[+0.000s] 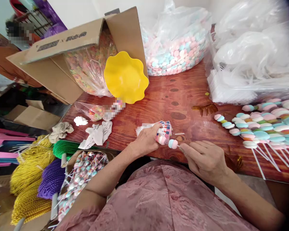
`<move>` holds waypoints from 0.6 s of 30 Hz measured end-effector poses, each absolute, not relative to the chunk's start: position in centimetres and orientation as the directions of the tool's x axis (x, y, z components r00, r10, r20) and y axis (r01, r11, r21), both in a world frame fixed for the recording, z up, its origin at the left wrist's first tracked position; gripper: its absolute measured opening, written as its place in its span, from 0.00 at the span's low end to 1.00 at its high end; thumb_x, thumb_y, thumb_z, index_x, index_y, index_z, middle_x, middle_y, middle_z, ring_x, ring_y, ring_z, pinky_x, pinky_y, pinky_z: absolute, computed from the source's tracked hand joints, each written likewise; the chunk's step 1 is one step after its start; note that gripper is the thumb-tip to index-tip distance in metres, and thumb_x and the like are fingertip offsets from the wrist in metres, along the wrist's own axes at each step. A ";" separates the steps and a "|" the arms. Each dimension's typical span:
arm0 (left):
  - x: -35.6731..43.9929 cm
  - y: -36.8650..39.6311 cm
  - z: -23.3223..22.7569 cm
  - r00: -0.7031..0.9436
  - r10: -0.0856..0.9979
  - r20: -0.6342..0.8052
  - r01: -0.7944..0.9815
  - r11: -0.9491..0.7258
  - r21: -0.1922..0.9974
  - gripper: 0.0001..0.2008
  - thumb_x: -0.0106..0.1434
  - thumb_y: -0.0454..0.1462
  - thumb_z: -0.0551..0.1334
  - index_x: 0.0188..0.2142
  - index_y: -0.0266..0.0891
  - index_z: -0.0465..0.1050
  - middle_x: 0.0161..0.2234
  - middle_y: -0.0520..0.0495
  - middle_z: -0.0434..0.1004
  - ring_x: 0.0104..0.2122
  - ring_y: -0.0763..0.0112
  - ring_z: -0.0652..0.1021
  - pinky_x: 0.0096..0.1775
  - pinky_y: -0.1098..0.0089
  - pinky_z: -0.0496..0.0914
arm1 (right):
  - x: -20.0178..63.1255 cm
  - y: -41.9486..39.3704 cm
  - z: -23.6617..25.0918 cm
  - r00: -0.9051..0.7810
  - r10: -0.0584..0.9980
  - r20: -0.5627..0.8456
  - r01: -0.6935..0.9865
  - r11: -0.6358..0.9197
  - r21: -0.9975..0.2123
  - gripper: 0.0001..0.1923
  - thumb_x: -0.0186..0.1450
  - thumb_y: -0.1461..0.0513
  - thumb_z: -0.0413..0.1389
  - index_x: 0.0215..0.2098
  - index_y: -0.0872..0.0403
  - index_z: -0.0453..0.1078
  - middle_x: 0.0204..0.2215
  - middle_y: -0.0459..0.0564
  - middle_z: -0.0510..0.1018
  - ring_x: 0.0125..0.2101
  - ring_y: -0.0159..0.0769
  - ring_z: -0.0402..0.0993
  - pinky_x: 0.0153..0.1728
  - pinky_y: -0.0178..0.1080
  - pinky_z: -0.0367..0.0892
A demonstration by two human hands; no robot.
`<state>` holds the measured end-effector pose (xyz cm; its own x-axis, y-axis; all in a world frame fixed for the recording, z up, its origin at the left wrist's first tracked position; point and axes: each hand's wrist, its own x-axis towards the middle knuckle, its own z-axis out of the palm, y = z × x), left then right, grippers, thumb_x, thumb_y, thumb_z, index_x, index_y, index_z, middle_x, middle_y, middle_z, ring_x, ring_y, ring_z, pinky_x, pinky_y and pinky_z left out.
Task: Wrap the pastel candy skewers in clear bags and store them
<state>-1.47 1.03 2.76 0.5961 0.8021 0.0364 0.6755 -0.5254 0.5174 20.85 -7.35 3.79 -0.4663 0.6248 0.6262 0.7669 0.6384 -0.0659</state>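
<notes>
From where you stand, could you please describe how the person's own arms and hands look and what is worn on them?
Both hands are bare: the left hand and the right hand show no gloves, and I can see no rings or watch. The forearms are uncovered as well. The sleeves end near the elbows and belong to a dusty pink garment with a faint tone-on-tone floral pattern and a seam running down its front.

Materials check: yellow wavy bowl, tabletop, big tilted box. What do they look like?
Yellow bowl: likely moulded plastic, with a smooth, even colour, a soft sheen and a thin scalloped rim.
Tabletop: wood or wood veneer with a glossy reddish varnish; grain and dark knots show.
Box: brown cardboard, matte, with folded flaps and printed lettering.
</notes>
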 end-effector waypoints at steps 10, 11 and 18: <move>-0.8 0.1 2.4 0.784 0.617 -0.069 0.537 -0.618 0.574 0.31 0.59 0.36 0.62 0.61 0.36 0.57 0.38 0.44 0.79 0.38 0.59 0.79 0.37 0.67 0.68 | 21.7 -5.5 3.6 -0.611 0.612 0.502 0.699 0.715 -0.020 0.10 0.63 0.72 0.49 0.33 0.55 0.70 0.23 0.45 0.71 0.24 0.32 0.63 0.28 0.39 0.52; -0.8 0.1 2.4 0.781 0.619 -0.079 0.541 -0.609 0.580 0.31 0.59 0.36 0.62 0.61 0.36 0.57 0.37 0.45 0.78 0.37 0.60 0.79 0.37 0.67 0.68 | 21.4 -5.5 3.5 -0.618 0.595 0.514 0.698 0.716 0.010 0.10 0.64 0.72 0.49 0.31 0.55 0.69 0.23 0.46 0.71 0.24 0.32 0.63 0.28 0.39 0.52; -0.4 0.4 2.9 0.789 0.592 -0.167 0.542 -0.542 0.643 0.35 0.57 0.36 0.65 0.63 0.37 0.55 0.34 0.48 0.77 0.37 0.59 0.79 0.36 0.67 0.67 | 19.9 -5.8 2.5 -0.538 0.653 0.533 0.745 0.664 -0.061 0.12 0.63 0.72 0.48 0.26 0.54 0.67 0.21 0.45 0.71 0.23 0.31 0.62 0.28 0.39 0.52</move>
